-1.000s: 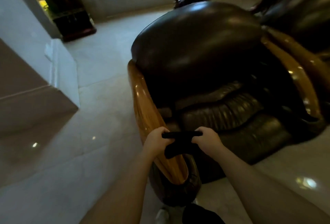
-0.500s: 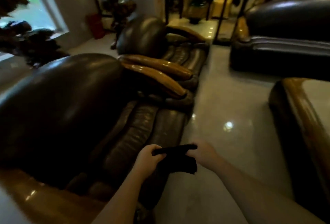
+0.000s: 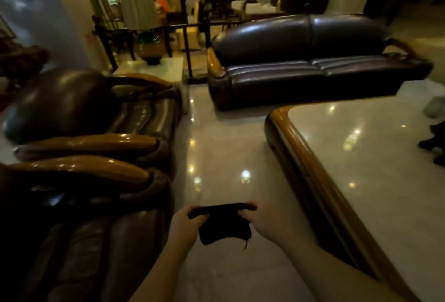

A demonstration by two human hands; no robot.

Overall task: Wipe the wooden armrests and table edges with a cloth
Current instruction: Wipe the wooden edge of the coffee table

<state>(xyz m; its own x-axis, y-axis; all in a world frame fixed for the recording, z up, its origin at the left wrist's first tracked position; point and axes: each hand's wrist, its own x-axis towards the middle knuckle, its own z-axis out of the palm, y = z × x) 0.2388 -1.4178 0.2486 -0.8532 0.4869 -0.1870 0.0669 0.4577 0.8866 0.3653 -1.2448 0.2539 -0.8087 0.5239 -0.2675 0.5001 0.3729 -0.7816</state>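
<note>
A small black cloth [image 3: 222, 225] hangs stretched between my left hand [image 3: 184, 225] and my right hand [image 3: 262, 222], both closed on its top edge, above the shiny floor. To the left are two dark leather armchairs; the near one has a glossy wooden armrest [image 3: 91, 169], and the far chair's armrest [image 3: 96, 141] lies just behind it. On the right stands a low table with a pale stone top and a rounded wooden edge [image 3: 310, 169]. The cloth touches neither armrest nor table edge.
A dark leather sofa [image 3: 308, 60] with a wooden armrest [image 3: 213, 63] faces me across the polished floor [image 3: 224, 147]. A small white side table [image 3: 166, 68] with a vase stands behind the chairs. A dark object [image 3: 433, 142] sits at the table's right edge.
My view has swung right, from the first armchair's wooden armrest to the aisle between chairs and table. Both hands kept hold of the cloth and lifted it off the armrest.
</note>
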